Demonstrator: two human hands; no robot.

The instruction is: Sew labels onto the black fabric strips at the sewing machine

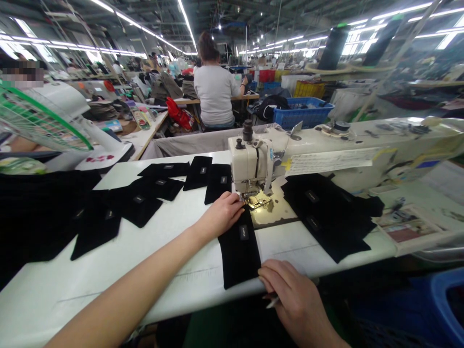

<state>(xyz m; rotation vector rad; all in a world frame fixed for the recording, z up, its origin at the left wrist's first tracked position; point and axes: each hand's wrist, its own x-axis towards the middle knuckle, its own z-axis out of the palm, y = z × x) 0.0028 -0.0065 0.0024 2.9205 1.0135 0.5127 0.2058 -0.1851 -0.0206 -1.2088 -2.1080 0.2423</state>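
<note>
A black fabric piece with a small dark label lies at the sewing machine, its far end near the presser foot. My left hand is closed on its upper end, fingertips close to the needle area. At the lower right edge, my right hand pinches the cloth between thumb and fingers. A pointed metal tip sticks out from under that hand; the rest of the tool is hidden. More labelled black pieces lie spread to the left, and a pile of them sits right of the needle.
A large black cloth heap covers the table's left side. A green-rimmed fan stands beyond it. At right is a small parts tray, with a blue bin below. A person in a white top sits ahead.
</note>
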